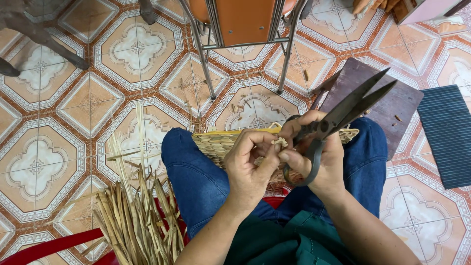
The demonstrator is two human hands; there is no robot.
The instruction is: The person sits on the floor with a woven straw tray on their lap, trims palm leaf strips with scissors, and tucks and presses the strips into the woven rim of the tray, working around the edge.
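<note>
Head view: the person sits with both knees in blue jeans (196, 172), and a woven basket (218, 144) lies across the lap, its yellow rim toward 12 o'clock. The left hand (250, 167) sits over the basket's middle; its fingers (255, 140) are curled in and pinch a short pale fibre tuft (280, 142) that stands up from the weave. The tuft is at about 2 o'clock from the left palm, right between the two hands. The right hand (321, 164) is just beside the left, touching it near the thumbs. It grips black shears (343, 115) by the looped handle, fingers closed round the loop. The blades point to 1 o'clock, away from the tuft, and stand slightly parted at the tips. The pivot of the shears is just at 3 o'clock from the tuft.

On the tiled floor (73, 113) at 7 o'clock from the hands lies a bundle of dried straw (137, 221), partly over a red rim (49, 245). At 12 o'clock stands a chair (245, 24) with metal legs. At 2 o'clock a dark board (392, 103) lies on the floor behind the blades, and a ribbed dark mat (449, 132) lies at 3 o'clock.
</note>
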